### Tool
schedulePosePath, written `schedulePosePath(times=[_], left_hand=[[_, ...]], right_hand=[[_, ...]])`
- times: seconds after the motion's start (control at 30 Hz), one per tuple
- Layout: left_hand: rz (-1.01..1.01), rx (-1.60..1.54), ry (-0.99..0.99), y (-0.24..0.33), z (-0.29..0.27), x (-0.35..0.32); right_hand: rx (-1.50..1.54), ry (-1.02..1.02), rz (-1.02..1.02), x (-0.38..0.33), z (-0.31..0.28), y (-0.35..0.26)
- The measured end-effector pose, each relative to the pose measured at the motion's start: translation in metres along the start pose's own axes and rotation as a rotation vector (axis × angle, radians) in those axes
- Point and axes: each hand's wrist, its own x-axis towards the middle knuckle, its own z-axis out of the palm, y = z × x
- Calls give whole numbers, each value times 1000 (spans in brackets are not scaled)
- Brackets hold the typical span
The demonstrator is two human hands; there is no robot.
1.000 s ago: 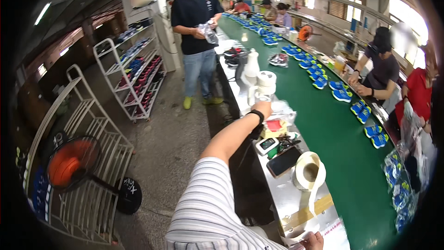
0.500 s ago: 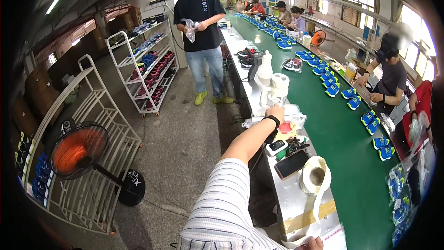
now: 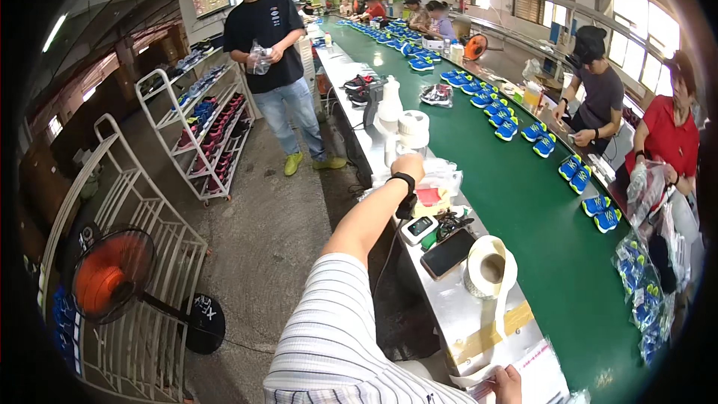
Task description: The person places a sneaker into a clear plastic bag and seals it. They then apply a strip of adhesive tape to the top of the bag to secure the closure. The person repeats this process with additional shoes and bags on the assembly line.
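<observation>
- the right hand [image 3: 506,385] pinches a cream paper strip [image 3: 501,322] near its end; the strip runs from the roll [image 3: 474,275] standing on the metal bench [image 3: 446,307].
- the strip should be light, limp, easily torn: hold its edges, and the roll by its rim.
- left hand [image 3: 407,167], beside clear plastic bags [image 3: 445,177]: cannot tell its grip.
- one strip, one cream roll, one smartphone [image 3: 447,253].

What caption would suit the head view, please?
Left hand near plastic bags, right hand at a white strip; blue shoes line a green belt.
</observation>
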Motion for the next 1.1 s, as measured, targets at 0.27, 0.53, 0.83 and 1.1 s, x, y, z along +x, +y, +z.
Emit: schedulePosePath(times=[0.27, 0.53, 0.83, 1.1], left_hand=[[49, -35, -65, -6, 23, -13], [165, 45, -217, -18, 42, -22], [140, -176, 15, -19, 53, -24], [103, -55, -160, -19, 68, -26]], right_hand=[[-46, 36, 1, 0, 4, -1], [-30, 83, 39, 7, 4, 4], [96, 109, -39, 14, -1, -13], [222, 21, 61, 45, -10, 21]])
